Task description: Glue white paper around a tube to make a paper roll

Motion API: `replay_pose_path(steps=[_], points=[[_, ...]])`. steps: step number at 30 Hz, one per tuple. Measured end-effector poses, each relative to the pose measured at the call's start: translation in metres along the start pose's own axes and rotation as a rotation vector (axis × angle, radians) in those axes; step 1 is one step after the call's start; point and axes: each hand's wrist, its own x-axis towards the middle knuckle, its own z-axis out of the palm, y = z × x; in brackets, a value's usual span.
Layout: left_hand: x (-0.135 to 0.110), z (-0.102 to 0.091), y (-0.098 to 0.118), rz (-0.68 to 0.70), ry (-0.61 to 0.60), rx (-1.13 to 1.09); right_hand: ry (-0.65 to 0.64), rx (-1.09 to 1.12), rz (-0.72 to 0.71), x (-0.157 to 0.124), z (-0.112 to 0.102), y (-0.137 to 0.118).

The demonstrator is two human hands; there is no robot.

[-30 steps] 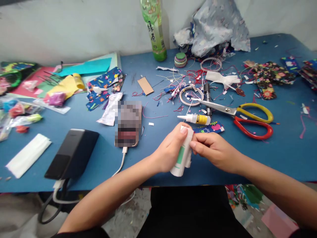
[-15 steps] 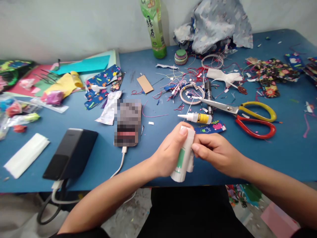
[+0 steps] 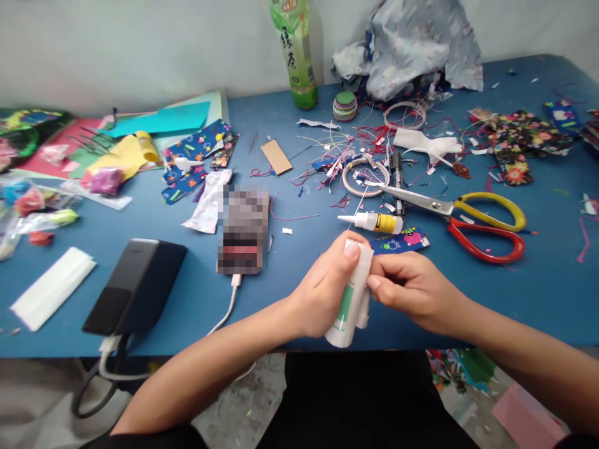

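Note:
My left hand [image 3: 327, 284] is closed round a white tube-like roll [image 3: 360, 274] with a green patch, its thumb pressed on the upper end. The roll tilts over the front edge of the table, and a loose white flap [image 3: 363, 315] shows along its right side. At that right side, my right hand [image 3: 416, 290] is closed with thumb and forefinger pinched at the roll's edge; the exact bit between the fingertips is hidden. Just beyond the hands lie a small glue bottle [image 3: 374, 222] with a yellow label and a strip of blue patterned cloth [image 3: 400, 240].
Large scissors [image 3: 468, 212] with red and yellow handles lie to the right, beside a black marker [image 3: 397, 181] and a ring [image 3: 346, 178] among thread scraps. Left are a phone [image 3: 243, 231] on a cable, a power bank [image 3: 135, 287] and folded white paper [image 3: 53, 288]. A green bottle [image 3: 299, 68] stands behind.
Both hands and the roll sit slightly further right in the view; the whole scene has shifted a little too. The hold looks the same.

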Motion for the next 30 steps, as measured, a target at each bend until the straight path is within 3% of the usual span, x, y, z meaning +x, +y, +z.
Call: replay_pose_path(steps=[3,10,16,21,30], points=[[-0.0006,-0.0009,-0.0014,0.02,-0.018,-0.01,-0.031,0.06,0.0,-0.0001,-0.0007,0.0005],[-0.0021,0.0002,-0.004,0.088,0.077,0.143,0.02,0.054,-0.018,0.0019,0.0036,0.0043],[-0.0031,0.0017,-0.0004,0.02,0.051,0.024,0.018,-0.052,-0.078,0.0011,0.0025,0.0064],[-0.001,0.0008,-0.002,-0.032,0.018,-0.104,0.006,0.051,-0.078,0.0004,0.0032,0.0058],[-0.0023,-0.0012,-0.0068,0.154,0.074,0.233,0.024,0.228,0.057,0.0022,0.0085,0.0091]])
